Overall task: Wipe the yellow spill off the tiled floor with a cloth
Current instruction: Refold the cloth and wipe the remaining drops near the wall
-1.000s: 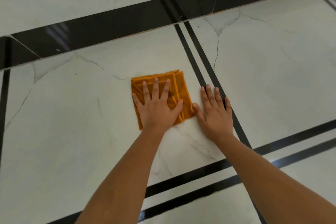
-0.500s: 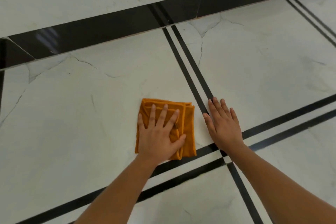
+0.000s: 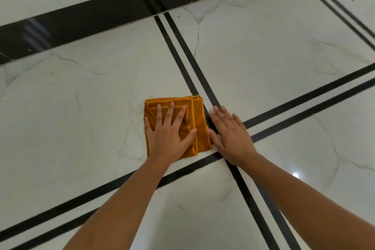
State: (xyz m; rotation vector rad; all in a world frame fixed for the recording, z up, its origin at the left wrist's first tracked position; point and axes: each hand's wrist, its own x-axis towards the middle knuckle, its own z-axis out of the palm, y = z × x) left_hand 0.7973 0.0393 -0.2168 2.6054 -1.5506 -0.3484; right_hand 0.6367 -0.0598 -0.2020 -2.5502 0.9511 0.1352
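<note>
Dragged folded orange cloth [image 3: 199,122] back toward crossing of black stripes [image 3: 190,57]; lying on white floor tile [image 3: 81,117], long axis pointing away along stripes. Pressed flat under left hand [image 3: 170,138], grip wide; right hand [image 3: 231,136] likewise splayed, just beside cloth.

The left hand [image 3: 169,134] lies palm down, fingers straight and spread, thumb angled out toward the right hand [image 3: 231,136]. The right hand is likewise flat, palm down, fingers straight and closer together. Both bare forearms [image 3: 125,199] extend forward from the lower edge, converging.
</note>
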